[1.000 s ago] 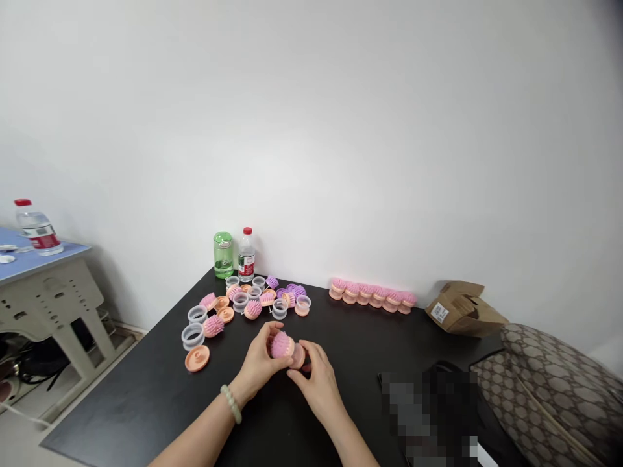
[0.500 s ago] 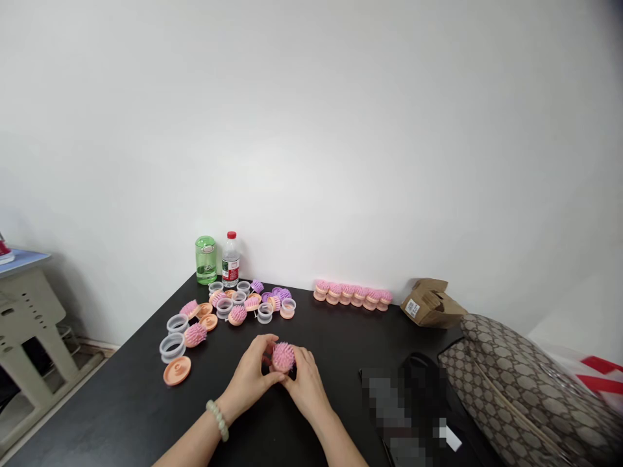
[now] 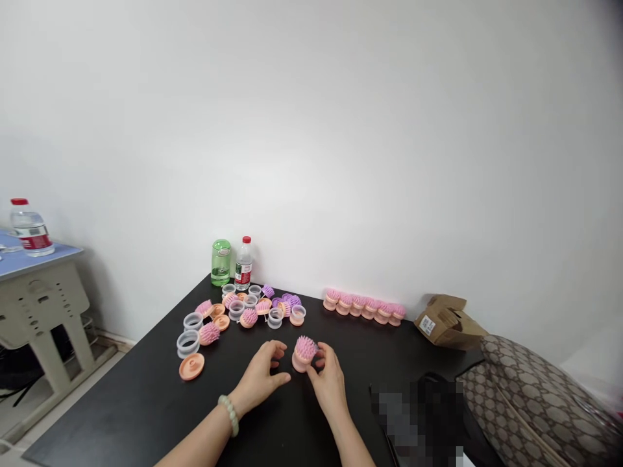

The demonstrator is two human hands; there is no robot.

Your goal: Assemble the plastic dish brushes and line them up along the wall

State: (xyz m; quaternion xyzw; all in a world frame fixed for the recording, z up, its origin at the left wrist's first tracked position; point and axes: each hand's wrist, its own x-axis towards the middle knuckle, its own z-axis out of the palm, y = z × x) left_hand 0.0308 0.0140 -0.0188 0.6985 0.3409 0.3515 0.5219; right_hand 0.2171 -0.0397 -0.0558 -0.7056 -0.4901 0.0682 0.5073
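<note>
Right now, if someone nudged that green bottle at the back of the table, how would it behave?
The green bottle would probably slide or tip rather than roll, since it stands upright. Liquid shows only near its bottom, so it is likely light for its size. Its clear, glossy wall looks fairly stiff and perhaps slippery.

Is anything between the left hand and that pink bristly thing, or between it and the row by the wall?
Nothing visible stands between the left hand and the pink bristly thing. Toward the row by the wall, the right hand is close at its right side; beyond that, nothing visible.
</note>
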